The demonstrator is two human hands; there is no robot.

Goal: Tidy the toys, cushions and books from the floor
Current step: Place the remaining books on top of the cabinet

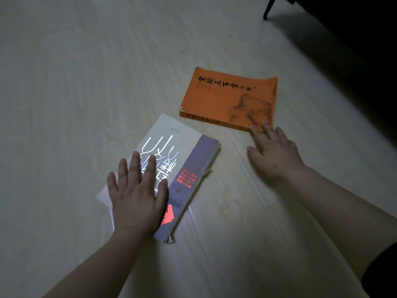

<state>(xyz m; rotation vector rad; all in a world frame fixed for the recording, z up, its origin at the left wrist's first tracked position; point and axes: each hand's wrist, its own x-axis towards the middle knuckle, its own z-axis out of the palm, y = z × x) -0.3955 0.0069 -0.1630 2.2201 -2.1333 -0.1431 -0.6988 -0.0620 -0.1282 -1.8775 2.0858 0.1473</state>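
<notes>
Two books flat on pale wood floor [64, 87]. Left hand [137, 194] lies flat, fingers straight, on white-and-purple book [184, 151]. Right hand [272, 149] spread, fingertips touching orange book [227, 97] near corner. Dark furniture leg [268, 8] far right, well apart.

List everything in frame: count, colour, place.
white and purple book: 1, white cover with a purple strip and red marks, on the floor at centre, under the left hand
orange book: 1, orange, on the floor beyond it, to the right
floor: 1, pale wood planks, fills the view
furniture leg: 1, black, top right
left hand: 1, flat with straight fingers on the white and purple book
right hand: 1, fingers straight, fingertips on the orange book's near right corner
</notes>
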